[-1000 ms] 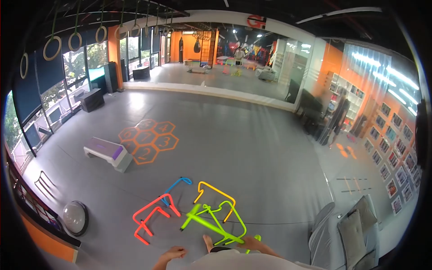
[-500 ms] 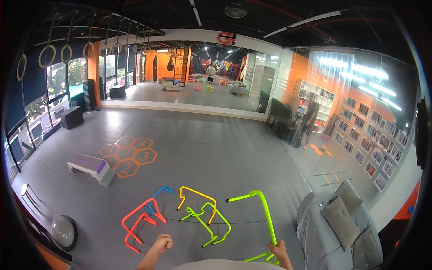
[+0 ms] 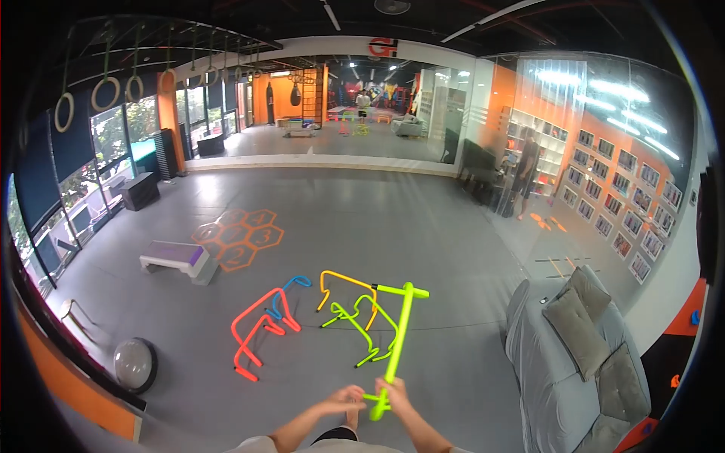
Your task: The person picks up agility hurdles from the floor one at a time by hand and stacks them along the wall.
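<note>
My right hand (image 3: 394, 392) grips a lime-green hurdle (image 3: 403, 325) by its lower part, with the bar rising away from me. Beside it, my left hand (image 3: 346, 399) has its fingers loosely curved and apart, close to the hurdle's lower foot; contact cannot be made out. Beyond the held hurdle, another green hurdle (image 3: 364, 349) stands on the floor, with a yellow hurdle (image 3: 349, 278) behind it. To the left stand a red hurdle (image 3: 245, 345) and a blue hurdle (image 3: 278, 300).
A purple-topped step platform (image 3: 178, 257) stands on the left, near orange numbered hexagons (image 3: 240, 238). A balance dome (image 3: 136, 365) lies at the lower left. On the right is a covered sofa (image 3: 540, 355) with cushions. A person (image 3: 526, 170) stands beyond the glass.
My right hand has brought the green hurdle in from the right to the middle and turned it. My left hand has moved right, beside it, and its fist has loosened. The view has shifted.
</note>
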{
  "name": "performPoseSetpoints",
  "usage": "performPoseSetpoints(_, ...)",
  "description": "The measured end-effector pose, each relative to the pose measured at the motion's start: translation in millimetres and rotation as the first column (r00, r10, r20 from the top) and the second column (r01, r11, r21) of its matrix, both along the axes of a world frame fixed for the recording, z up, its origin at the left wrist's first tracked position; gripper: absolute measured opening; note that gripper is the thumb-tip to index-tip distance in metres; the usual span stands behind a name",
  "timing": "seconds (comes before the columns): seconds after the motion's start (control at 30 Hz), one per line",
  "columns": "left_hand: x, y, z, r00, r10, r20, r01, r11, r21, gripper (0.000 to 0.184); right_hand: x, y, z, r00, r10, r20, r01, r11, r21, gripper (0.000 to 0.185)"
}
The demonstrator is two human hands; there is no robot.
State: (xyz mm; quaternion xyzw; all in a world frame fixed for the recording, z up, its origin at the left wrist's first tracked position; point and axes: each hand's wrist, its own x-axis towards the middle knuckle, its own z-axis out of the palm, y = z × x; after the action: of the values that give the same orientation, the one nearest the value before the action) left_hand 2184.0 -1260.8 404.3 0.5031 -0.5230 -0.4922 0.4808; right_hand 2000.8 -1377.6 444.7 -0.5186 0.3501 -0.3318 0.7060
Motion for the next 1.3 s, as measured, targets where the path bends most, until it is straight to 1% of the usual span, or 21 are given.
performPoseSetpoints(0.03, -10.4, 8.7, -22.9, 0.993, -0.12, -0.014, 0.12, 0.991, 0.065, 0.029, 18.3, 18.4, -7.9, 0.996, 0.082, -0.037, -0.084, 0.995, -0.051, 0.019)
performPoseSetpoints(0.07, -30.7, 33.2, 11.5, 0.998, 0.007, 0.059, -0.024, 0.957, 0.289, 0.035, 32.6, 41.6, -2.9, 0.992, 0.124, 0.036, -0.122, 0.991, -0.05, 0.019)
performPoseSetpoints(0.13, -40.4, 75.1, 10.6, 0.968, 0.037, 0.25, -0.152, 0.877, 0.456, 0.048, 42.0, 88.6, 7.6, 0.985, 0.159, 0.059, -0.158, 0.987, -0.027, 0.02)
performPoseSetpoints(0.23, -43.6, 144.4, 29.7, 0.92, 0.199, 0.337, -0.328, 0.862, 0.386, 0.046, 43.7, 135.7, -9.4, 0.963, 0.268, 0.017, -0.269, 0.958, 0.102, 0.023)
performPoseSetpoints(0.27, -45.4, 170.3, 38.9, 0.861, 0.265, 0.433, -0.402, 0.877, 0.264, 0.045, 43.1, 148.6, -14.7, 0.91, 0.408, -0.071, -0.402, 0.912, 0.082, 0.024)
performPoseSetpoints(0.33, -42.5, 216.1, 62.8, 0.694, 0.41, 0.591, -0.495, 0.869, -0.021, 0.042, 42.8, 161.0, -11.5, 0.735, 0.632, -0.246, -0.64, 0.766, 0.054, 0.027)
performPoseSetpoints(0.37, -38.2, 240.6, 77.3, 0.683, 0.422, 0.597, -0.523, 0.853, -0.005, 0.043, 41.6, 167.1, -2.7, 0.618, 0.739, -0.268, -0.765, 0.644, 0.012, 0.027)
performPoseSetpoints(0.47, -13.1, 329.2, 77.3, 0.592, 0.489, 0.641, -0.622, 0.783, -0.022, 0.036, 43.1, 193.8, 29.4, 0.616, 0.598, -0.512, -0.778, 0.563, -0.278, 0.024)
performPoseSetpoints(0.5, -5.5, 366.8, 84.0, 0.611, 0.48, 0.629, -0.619, 0.786, 0.001, 0.032, 44.4, 206.3, 48.0, 0.687, 0.431, -0.585, -0.724, 0.476, -0.5, 0.022)
performPoseSetpoints(0.57, 0.0, 442.7, 108.6, 0.623, 0.466, 0.629, -0.625, 0.779, 0.041, 0.025, 62.0, 235.6, 88.7, 0.838, 0.084, -0.539, -0.546, 0.148, -0.825, 0.022)
performPoseSetpoints(0.63, -5.1, 517.2, 136.2, 0.619, 0.443, 0.649, -0.64, 0.763, 0.089, 0.022, 101.4, 283.7, 102.0, 0.795, 0.147, -0.588, -0.584, -0.073, -0.808, 0.018)
performPoseSetpoints(0.67, -4.5, 551.9, 147.3, 0.59, 0.5, 0.634, -0.695, 0.714, 0.083, 0.021, 120.9, 313.1, 106.4, 0.767, 0.179, -0.616, -0.59, -0.18, -0.787, 0.016)
performPoseSetpoints(0.73, -8.7, 626.7, 169.3, 0.517, 0.605, 0.606, -0.803, 0.589, 0.096, 0.02, 178.3, 369.1, 95.2, 0.391, 0.259, -0.883, -0.782, -0.413, -0.467, 0.016)
performPoseSetpoints(0.8, -9.1, 698.9, 173.5, 0.433, 0.655, 0.62, -0.87, 0.484, 0.095, 0.02, 218.5, 446.5, 106.3, 0.267, 0.225, -0.937, -0.837, -0.428, -0.341, 0.014)
performPoseSetpoints(0.87, -14.3, 764.6, 175.8, 0.398, 0.683, 0.613, -0.911, 0.375, 0.173, 0.02, 247.5, 517.6, 114.5, 0.382, 0.294, -0.876, -0.694, -0.535, -0.482, 0.013)
performPoseSetpoints(0.93, -30.3, 813.1, 181.3, 0.266, 0.605, 0.751, -0.963, 0.198, 0.183, 0.02, 266.1, 590.6, 122.7, 0.38, 0.322, -0.867, -0.637, -0.588, -0.498, 0.012)
performPoseSetpoints(1.0, -53.5, 844.1, 171.1, 0.171, 0.52, 0.837, -0.973, -0.043, 0.226, 0.02, 272.2, 657.2, 130.9, 0.398, 0.352, -0.847, -0.558, -0.64, -0.528, 0.029)
performPoseSetpoints(1.07, -76.7, 880.8, 165.8, 0.086, 0.458, 0.884, -0.937, -0.264, 0.228, 0.019, 283.0, 733.2, 134.4, 0.376, 0.44, -0.816, -0.447, -0.685, -0.575, 0.036)
performPoseSetpoints(1.17, -113.6, 938.6, 139.2, -0.126, 0.376, 0.918, -0.781, -0.608, 0.142, 0.016, 305.6, 856.7, 124.2, 0.283, 0.546, -0.788, -0.238, -0.756, -0.61, 0.032)
performPoseSetpoints(1.2, -124.6, 954.8, 136.2, -0.196, 0.331, 0.923, -0.715, -0.692, 0.097, 0.015, 308.8, 894.3, 125.5, 0.253, 0.57, -0.782, -0.173, -0.769, -0.616, 0.032)
performPoseSetpoints(1.3, -143.3, 977.6, 140.5, -0.316, 0.319, 0.893, -0.549, -0.83, 0.103, 0.014, 318.2, 969.8, 119.7, 0.11, 0.65, -0.752, -0.033, -0.754, -0.656, 0.031)
